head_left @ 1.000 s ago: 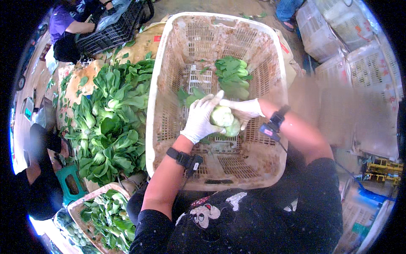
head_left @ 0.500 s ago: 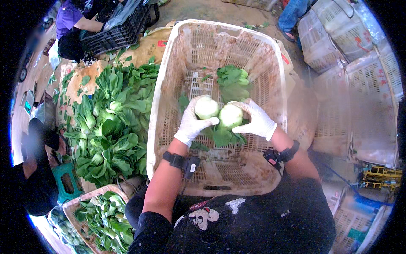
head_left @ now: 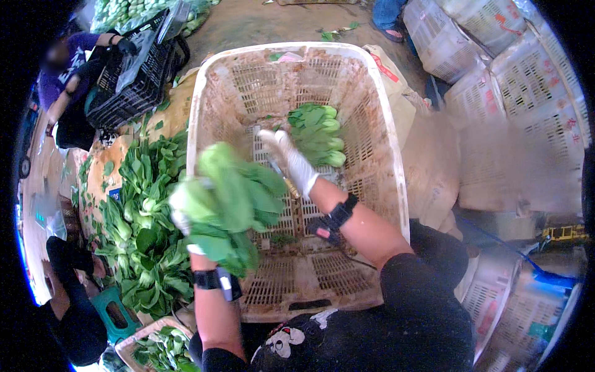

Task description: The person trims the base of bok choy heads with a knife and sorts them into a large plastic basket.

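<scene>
In its white glove, my left hand (head_left: pixel 180 214) grips leafy bok choy (head_left: pixel 223 186) above the crate's left side; blurred leaves and pale stems cover most of its fingers. My right hand (head_left: pixel 294 161), also gloved in white, is over the middle of the crate (head_left: pixel 396 177). Along its palm lies a slim tool that looks like a small knife (head_left: pixel 290 186), with a brass-coloured end. The hand seems closed on this knife, though blur hides the exact hold. Beside it, a row of several bok choy (head_left: pixel 325 136) lies in the crate, pale bases toward the right.
Left of the crate spreads a heap of bok choy (head_left: pixel 145 229). A smaller crate of greens (head_left: pixel 164 350) and a green stool (head_left: pixel 114 316) are at lower left. A person (head_left: pixel 68 87) sits by a black crate (head_left: pixel 133 80). Stacked crates (head_left: pixel 508 124) line the right.
The two bok choy I held with both hands now appear to lie in the crate's row. My left hand has moved left with other bok choy; the knife has come into sight. The view has shifted.
</scene>
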The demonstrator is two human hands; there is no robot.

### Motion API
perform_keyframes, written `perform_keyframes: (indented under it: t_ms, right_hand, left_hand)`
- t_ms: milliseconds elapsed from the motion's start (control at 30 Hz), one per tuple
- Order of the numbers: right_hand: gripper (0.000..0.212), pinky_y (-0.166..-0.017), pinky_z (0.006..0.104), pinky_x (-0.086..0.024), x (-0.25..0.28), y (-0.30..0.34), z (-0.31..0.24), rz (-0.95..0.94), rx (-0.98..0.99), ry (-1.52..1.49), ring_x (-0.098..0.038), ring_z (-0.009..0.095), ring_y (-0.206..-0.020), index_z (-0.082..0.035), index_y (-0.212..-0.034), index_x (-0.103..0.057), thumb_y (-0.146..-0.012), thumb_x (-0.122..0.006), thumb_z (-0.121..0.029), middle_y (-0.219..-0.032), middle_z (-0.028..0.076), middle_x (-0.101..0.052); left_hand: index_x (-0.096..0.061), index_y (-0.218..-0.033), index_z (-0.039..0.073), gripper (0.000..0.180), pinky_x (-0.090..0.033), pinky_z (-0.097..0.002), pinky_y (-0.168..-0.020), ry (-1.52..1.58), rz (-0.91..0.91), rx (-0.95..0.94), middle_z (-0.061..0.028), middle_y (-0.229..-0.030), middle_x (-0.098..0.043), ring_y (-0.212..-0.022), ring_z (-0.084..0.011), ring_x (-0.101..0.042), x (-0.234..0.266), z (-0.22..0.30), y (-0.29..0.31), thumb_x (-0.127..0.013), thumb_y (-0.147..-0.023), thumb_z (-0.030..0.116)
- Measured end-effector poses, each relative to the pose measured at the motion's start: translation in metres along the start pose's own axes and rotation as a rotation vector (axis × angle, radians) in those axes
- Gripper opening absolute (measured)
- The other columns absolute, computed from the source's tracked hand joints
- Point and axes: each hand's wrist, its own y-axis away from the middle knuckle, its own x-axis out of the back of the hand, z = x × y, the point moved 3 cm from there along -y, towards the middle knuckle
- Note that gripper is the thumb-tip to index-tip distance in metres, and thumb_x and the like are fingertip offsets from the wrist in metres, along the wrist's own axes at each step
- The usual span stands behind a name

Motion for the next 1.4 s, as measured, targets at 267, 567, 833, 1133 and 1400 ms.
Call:
perform_keyframes:
  t_ms: [267, 567, 833, 1133, 1400]
  right_hand:
    - [0.05, -0.106, 0.0548, -0.023, 0.22, -0.002, 0.117, 0.043, -0.252, 2.07, -0.029, 0.033, -0.133, -0.023, -0.128, -0.048, -0.079, -0.061, -0.026, -0.147, 0.017, -0.024]
    - [0.091, -0.095, 0.0514, -0.038, 0.207, -0.017, 0.104, -0.002, -0.329, 1.887, -0.042, 0.036, -0.12, -0.033, -0.138, -0.033, -0.06, -0.079, -0.036, -0.131, 0.017, -0.042]
    - [0.084, -0.097, 0.0495, -0.037, 0.18, 0.001, 0.092, 0.2, -0.741, 1.579, -0.047, 0.035, -0.117, -0.031, -0.142, -0.029, -0.07, -0.068, -0.048, -0.123, 0.019, -0.052]
    - [0.065, -0.099, 0.0609, -0.03, 0.059, 0.022, 0.036, -0.238, -0.641, -0.986, -0.046, 0.033, -0.12, -0.016, -0.133, -0.044, -0.083, -0.042, -0.057, -0.135, 0.011, -0.047]
    - [0.068, -0.106, 0.0527, -0.027, 0.001, 0.027, 0.008, -0.434, -0.445, -0.826, -0.04, 0.03, -0.127, -0.015, -0.139, -0.035, -0.088, -0.03, -0.06, -0.142, 0.009, -0.04]
  left_hand:
    - [-0.052, -0.117, 0.015, 0.049, -0.045, -0.0367, -0.087, -0.272, 0.486, -0.069, -0.005, -0.11, -0.056, -0.098, -0.0197, -0.053, 0.104, 0.121, -0.068, -0.038, -0.092, 0.054]
    - [-0.047, -0.132, 0.015, 0.075, -0.027, -0.051, -0.103, -0.257, 0.915, 0.243, -0.0076, -0.138, -0.043, -0.128, -0.028, -0.036, 0.161, 0.116, -0.052, -0.038, -0.081, 0.069]
    - [-0.043, -0.132, 0.006, 0.049, -0.034, -0.0363, -0.101, -0.813, 0.502, -0.357, -0.0094, -0.133, -0.045, -0.121, -0.0197, -0.044, -0.027, 0.08, -0.067, -0.059, -0.087, 0.016]
    - [-0.034, -0.141, 0.016, 0.1, -0.023, -0.0474, -0.109, -1.742, -0.813, -0.228, -0.0091, -0.144, -0.036, -0.136, -0.0339, -0.025, -0.121, -0.036, -0.021, -0.083, -0.053, 0.025]
    - [-0.04, -0.135, 0.012, 0.101, -0.016, -0.0491, -0.109, -1.517, -0.567, -0.489, -0.0034, -0.133, -0.05, -0.135, -0.0317, -0.029, -0.106, -0.051, -0.034, -0.083, -0.052, 0.047]
